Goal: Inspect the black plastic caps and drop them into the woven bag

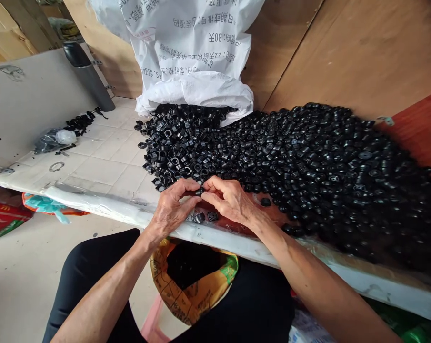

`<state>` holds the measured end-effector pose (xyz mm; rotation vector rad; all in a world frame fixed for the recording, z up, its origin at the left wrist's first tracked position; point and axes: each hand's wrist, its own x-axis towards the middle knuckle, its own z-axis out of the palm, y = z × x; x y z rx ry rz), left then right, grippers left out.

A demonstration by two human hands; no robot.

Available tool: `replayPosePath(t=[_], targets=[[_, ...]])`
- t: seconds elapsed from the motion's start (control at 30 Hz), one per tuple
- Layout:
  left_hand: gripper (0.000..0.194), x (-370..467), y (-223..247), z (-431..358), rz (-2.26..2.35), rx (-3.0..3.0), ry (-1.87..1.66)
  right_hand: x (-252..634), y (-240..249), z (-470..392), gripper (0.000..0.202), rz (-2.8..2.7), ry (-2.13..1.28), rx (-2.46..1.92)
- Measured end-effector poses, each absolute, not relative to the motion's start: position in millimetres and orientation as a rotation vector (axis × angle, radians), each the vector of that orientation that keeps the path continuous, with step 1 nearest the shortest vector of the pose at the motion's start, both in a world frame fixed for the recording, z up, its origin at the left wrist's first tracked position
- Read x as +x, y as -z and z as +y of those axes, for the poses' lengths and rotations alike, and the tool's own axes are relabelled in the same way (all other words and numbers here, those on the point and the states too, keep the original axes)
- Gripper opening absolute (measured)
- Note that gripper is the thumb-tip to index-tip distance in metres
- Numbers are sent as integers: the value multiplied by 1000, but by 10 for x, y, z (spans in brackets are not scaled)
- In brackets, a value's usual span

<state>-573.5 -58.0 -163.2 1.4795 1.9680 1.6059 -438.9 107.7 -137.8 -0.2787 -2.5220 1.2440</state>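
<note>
A small black part (200, 191) is pinched between the fingertips of both hands, close above the bench's front edge. My left hand (174, 206) grips it from the left, thumb and fingers together. From the right, my right hand (227, 197) grips the same part. Just below the hands lie a black ring-shaped piece (198, 218) and a round black cap (212, 216). Behind and to the right spreads a large pile of small black parts (308, 152), some of them open rings on the left side.
A white printed sack (201, 88) stands behind the pile. At the left are a dark bottle (94, 81), a plastic bag (53, 139) and a flat ring (56, 166). An open yellow bag (190, 305) with dark contents hangs below the bench edge (125, 216).
</note>
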Motion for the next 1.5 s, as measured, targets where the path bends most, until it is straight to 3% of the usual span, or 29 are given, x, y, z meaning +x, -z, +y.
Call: replayPosePath(t=[0.2, 0.33, 0.47, 0.5, 0.57, 0.87, 1.0, 1.13, 1.23, 1.37, 1.5], targets=[[17, -5720, 1595, -569, 2034, 1775, -1482, -4427, 1390, 1126, 20, -2537, -1462, -491], [33, -5728, 1494, -571, 2027, 1690, -1264, -4316, 1267, 1108, 29, -2700, -1277, -537], [33, -5694, 1427, -614, 1924, 1784, -1030, -4034, 1146, 902, 9, -2911, -1071, -544], [32, -5665, 1422, -637, 1889, 1819, -997, -3966, 1149, 839, 12, -2923, -1044, -542], [33, -5586, 1430, -706, 1827, 1862, -1005, -3863, 1194, 728, 18, -2869, -1041, -552], [26, -5413, 1572, -1233, 1564, 1973, -1222, -3720, 1332, 442, 9, -2632, -1176, -388], [12, -5509, 1509, -1311, 1543, 1854, -1242, -3709, 1380, 401, 23, -2651, -1061, -315], [14, -5594, 1457, -1192, 1803, 1637, -1312, -3780, 1453, 413, 50, -2673, -997, -350], [10, -5645, 1518, -1021, 1980, 1562, -1303, -3925, 1512, 433, 38, -2601, -955, -547], [15, -5696, 1654, -834, 2165, 1375, -1321, -4217, 1572, 487, 41, -2564, -766, -766], [16, -5743, 1681, -781, 2159, 1215, -1297, -4354, 1545, 472, 12, -2686, -647, -720]])
